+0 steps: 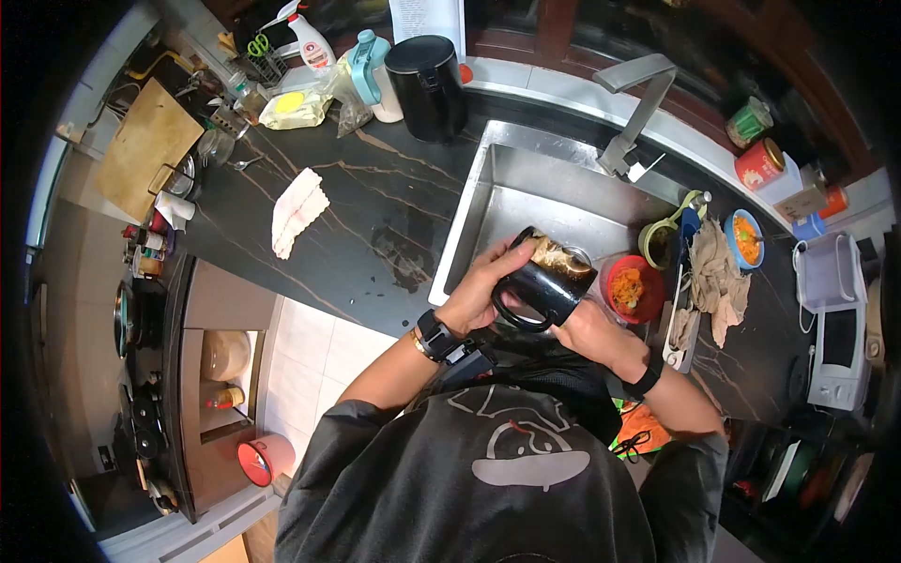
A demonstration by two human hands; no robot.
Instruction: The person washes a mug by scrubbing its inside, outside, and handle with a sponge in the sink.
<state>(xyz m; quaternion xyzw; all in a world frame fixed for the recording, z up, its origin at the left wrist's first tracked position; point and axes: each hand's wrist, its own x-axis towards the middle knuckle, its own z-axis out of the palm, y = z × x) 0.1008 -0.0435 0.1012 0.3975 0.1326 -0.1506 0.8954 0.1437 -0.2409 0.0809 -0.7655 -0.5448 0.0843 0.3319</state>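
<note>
Head view: both hands are handling a glossy black mug [554, 293], which is hanging tilted over the near edge of the sink [526, 211]. Its smooth, cylindrical body is reflecting light, and a mottled golden patch is showing on its upper side; whether that is a print, a reflection or residue, I cannot tell. The long axis is slanting from upper left to lower right, and the looped handle is pointing down toward the person. Which end is the mouth is not showing clearly.

The left hand [481, 289] is grasping the mug, its thumb lying along the upper left end. The right hand [593, 330] is pressing close against the lower right end; its fingers are partly hidden, so I cannot tell how firmly they are closing.

Brushed, squared metal is forming the basin, and an angular faucet [640, 108] is rising behind it. Just right of the mug, a round red bowl [655, 298] is holding shredded orange food [626, 288]. Beyond it, a crumpled brown cloth [713, 267] is lying near a blue bowl [761, 246]. Left of the sink, a pale ribbed cloth [298, 214] is spreading over the dark, veined countertop [375, 174], where a black canister [425, 94] is standing upright.
</note>
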